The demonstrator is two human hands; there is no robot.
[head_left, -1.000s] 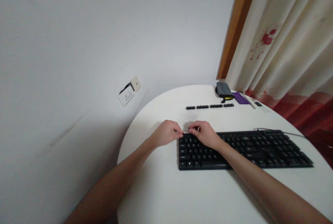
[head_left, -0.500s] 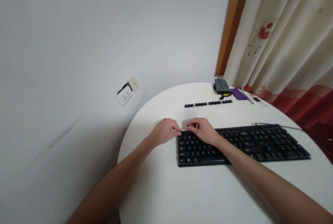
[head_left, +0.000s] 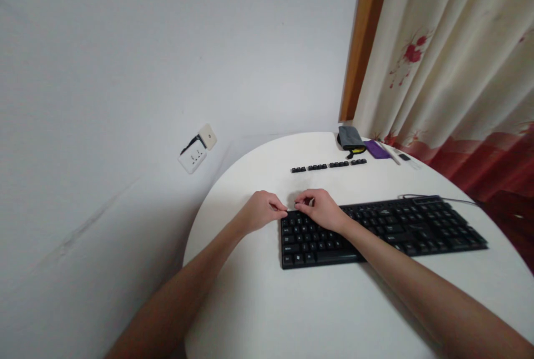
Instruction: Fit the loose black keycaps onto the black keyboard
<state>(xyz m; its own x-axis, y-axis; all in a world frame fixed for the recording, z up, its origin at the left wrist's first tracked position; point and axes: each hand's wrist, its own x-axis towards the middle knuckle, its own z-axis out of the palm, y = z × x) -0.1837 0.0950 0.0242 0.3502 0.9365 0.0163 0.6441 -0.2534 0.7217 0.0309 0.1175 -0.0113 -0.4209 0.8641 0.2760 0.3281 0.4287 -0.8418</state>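
Observation:
A black computer keyboard point(head_left: 334, 256) lies on the white round table. My left hand point(head_left: 261, 211) is closed in a pinch at its far left corner; the fingertips meet there, and what is between them, if anything, is too small to make out. Just to the right, my right hand point(head_left: 321, 208) pinches a small dark piece that looks like a keycap, held by the keyboard's far edge. The right wrist and forearm pass over the keyboard and hide part of its keys. Beyond the hands, loose black keycaps point(head_left: 339, 164) are lined up in a row of small groups.
A grey pouch point(head_left: 351, 137), a purple cloth point(head_left: 376, 149) and a pale stick-like object point(head_left: 390, 154) lie at the table's far right. The keyboard's cable point(head_left: 459, 201) runs off to the right. The wall with a socket point(head_left: 192, 157) borders the left, a curtain point(head_left: 417, 86) the right.
The whole view has shifted slightly, so everything appears a little further left. Both hands keep their pinches at the keyboard's far left corner, with hardly any visible movement.

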